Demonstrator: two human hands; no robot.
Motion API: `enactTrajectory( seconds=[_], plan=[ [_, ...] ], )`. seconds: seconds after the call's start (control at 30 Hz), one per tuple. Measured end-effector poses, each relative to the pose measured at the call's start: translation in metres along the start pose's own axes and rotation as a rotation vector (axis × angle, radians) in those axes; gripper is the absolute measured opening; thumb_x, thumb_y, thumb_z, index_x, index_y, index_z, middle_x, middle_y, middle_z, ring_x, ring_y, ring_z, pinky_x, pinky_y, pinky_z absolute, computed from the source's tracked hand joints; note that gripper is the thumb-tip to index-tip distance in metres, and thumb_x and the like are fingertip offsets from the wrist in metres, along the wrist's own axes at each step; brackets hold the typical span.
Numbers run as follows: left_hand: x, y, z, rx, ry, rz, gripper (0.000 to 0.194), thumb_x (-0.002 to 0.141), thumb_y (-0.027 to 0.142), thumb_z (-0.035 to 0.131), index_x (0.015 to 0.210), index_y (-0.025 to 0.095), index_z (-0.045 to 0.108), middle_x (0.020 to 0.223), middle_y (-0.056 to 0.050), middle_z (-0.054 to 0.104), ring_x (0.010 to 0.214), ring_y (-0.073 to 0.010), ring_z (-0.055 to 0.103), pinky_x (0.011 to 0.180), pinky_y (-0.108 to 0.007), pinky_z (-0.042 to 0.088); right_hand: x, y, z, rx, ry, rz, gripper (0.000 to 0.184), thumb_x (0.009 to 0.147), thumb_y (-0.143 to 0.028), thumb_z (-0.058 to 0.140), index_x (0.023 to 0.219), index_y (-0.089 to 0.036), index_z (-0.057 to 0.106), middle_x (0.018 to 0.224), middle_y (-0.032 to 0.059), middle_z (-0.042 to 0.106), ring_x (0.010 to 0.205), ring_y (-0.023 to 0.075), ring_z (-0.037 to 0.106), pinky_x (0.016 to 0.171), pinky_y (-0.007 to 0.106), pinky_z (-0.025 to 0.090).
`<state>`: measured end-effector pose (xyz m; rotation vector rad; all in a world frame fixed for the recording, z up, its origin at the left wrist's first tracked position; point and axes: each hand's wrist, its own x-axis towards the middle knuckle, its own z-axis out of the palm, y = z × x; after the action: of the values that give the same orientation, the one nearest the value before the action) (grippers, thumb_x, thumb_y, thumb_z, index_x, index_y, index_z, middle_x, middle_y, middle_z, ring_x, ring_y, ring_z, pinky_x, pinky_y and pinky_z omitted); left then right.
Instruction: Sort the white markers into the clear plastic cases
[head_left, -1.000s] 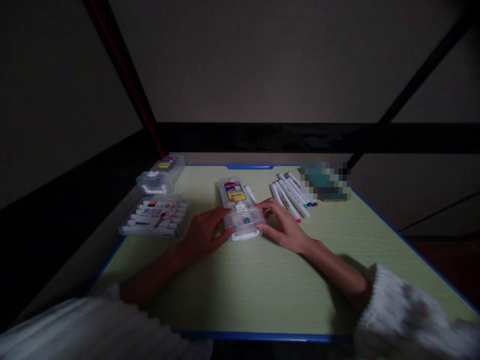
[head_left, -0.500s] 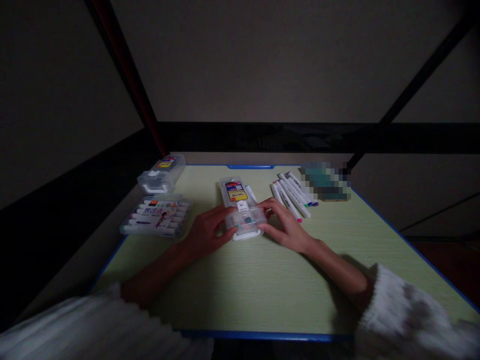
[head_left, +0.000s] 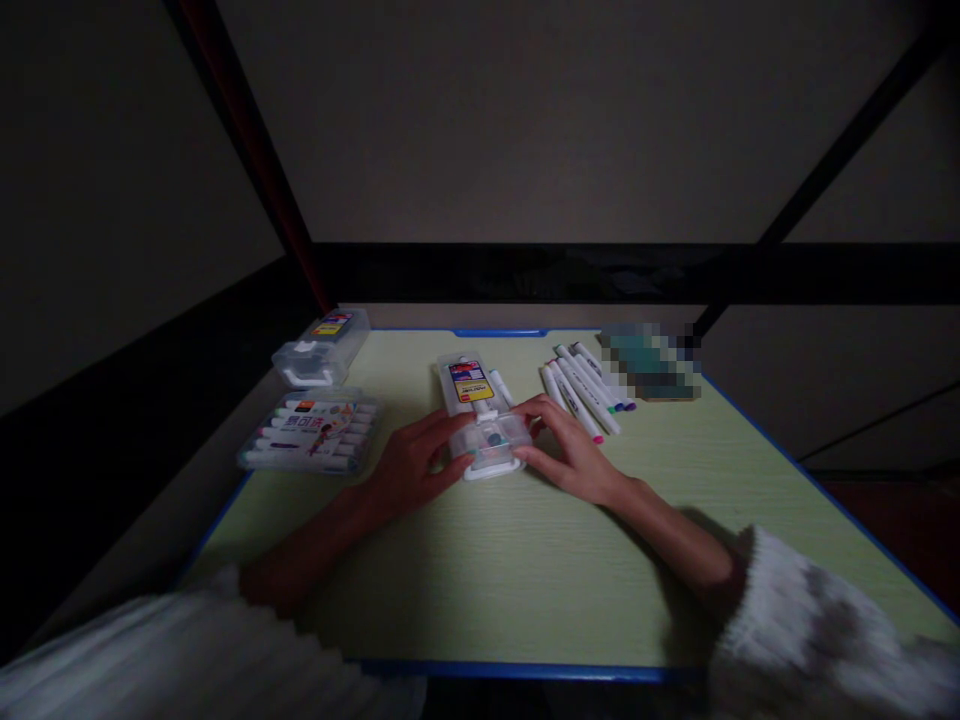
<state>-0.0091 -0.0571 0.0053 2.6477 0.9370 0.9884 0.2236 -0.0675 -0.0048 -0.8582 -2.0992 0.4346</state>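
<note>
A clear plastic marker case [head_left: 480,415] with a yellow label lies in the middle of the pale green table [head_left: 525,560]. My left hand [head_left: 409,465] grips the case's near left corner, fingers curled against it. My right hand [head_left: 570,455] holds the near right corner, fingertips pressed on the lid. One white marker [head_left: 501,387] lies against the case's right side. Both forearms come out of white knitted sleeves.
A flat clear box of coloured markers [head_left: 311,432] lies at the left, a smaller closed case [head_left: 321,348] behind it. Several loose white markers [head_left: 585,390] lie at the right, beside a blurred teal object [head_left: 651,362]. Dark rails run behind the table.
Almost nothing differs; both hands stay on the case's near end, and the case has shifted very slightly.
</note>
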Motion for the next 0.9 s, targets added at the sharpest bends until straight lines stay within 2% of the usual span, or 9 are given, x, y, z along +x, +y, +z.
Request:
enactTrajectory(
  seconds=[0.23, 0.43, 0.7, 0.9],
  plan=[
    [0.0002, 0.0013, -0.0012, 0.014, -0.004, 0.055, 0.037, 0.087, 0.03, 0.044, 0.119, 0.013, 0.051, 0.082, -0.005, 0.059, 0.058, -0.0114, 0.051, 0.062, -0.025, 0.048, -0.0005, -0.0015, 0.0003, -0.014, -0.018, -0.027, 0.034, 0.086, -0.033, 0.05, 0.116, -0.019, 0.042, 0.097, 0.0087, 0.049, 0.086, 0.0212, 0.05, 0.075, 0.037, 0.046],
    [-0.0009, 0.0, -0.0024, 0.049, -0.02, 0.101, 0.036, 0.089, 0.03, 0.041, 0.121, 0.015, 0.049, 0.087, -0.006, 0.059, 0.075, -0.0155, 0.058, 0.068, -0.026, 0.049, -0.0022, -0.0039, -0.0004, -0.07, -0.044, -0.092, 0.041, 0.089, -0.029, 0.044, 0.129, -0.024, 0.034, 0.107, 0.0096, 0.043, 0.101, 0.0235, 0.046, 0.086, 0.041, 0.044],
    [-0.0007, -0.0036, -0.0042, 0.132, -0.031, 0.199, 0.039, 0.093, 0.034, 0.034, 0.123, 0.013, 0.046, 0.089, -0.007, 0.057, 0.079, -0.0155, 0.057, 0.066, -0.025, 0.048, -0.0034, -0.0032, -0.0004, -0.143, -0.086, -0.12, 0.034, 0.092, -0.03, 0.037, 0.125, -0.026, 0.043, 0.11, 0.0085, 0.036, 0.096, 0.0207, 0.048, 0.086, 0.042, 0.046],
    [-0.0003, -0.005, -0.0069, 0.193, -0.057, 0.263, 0.04, 0.095, 0.036, 0.028, 0.123, 0.013, 0.045, 0.088, -0.006, 0.055, 0.072, -0.0135, 0.055, 0.062, -0.023, 0.046, -0.0042, -0.0043, -0.0021, -0.172, -0.1, -0.152, 0.03, 0.092, -0.026, 0.036, 0.12, -0.025, 0.046, 0.112, 0.0088, 0.035, 0.097, 0.0202, 0.046, 0.084, 0.04, 0.048]
  ],
)
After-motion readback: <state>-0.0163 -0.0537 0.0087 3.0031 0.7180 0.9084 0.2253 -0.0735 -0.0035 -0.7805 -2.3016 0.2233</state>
